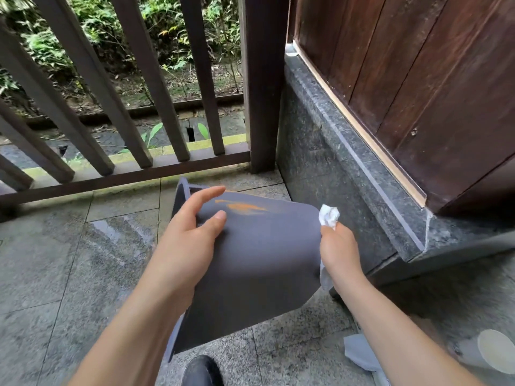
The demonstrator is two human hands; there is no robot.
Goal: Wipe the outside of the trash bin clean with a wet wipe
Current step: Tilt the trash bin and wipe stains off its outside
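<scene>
My left hand (192, 235) rests open, steadying the tilted trash bin (250, 260) above the near floor; my right hand (338, 253) pinches the wet wipe (328, 215) at its right edge. Bin seems light, stiff, smooth; brace the wall.

I have a single view — head-worn, wide-angle, looking forward and down, close over both hands — taking in the grey stone-tiled floor (55, 260) and dark wooden railing (117, 179) ahead.

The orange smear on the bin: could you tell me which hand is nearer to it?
Left. The left hand rests on the trash bin beside the orange smear; the right hand holds the wet wipe at the bin's right edge.
</scene>
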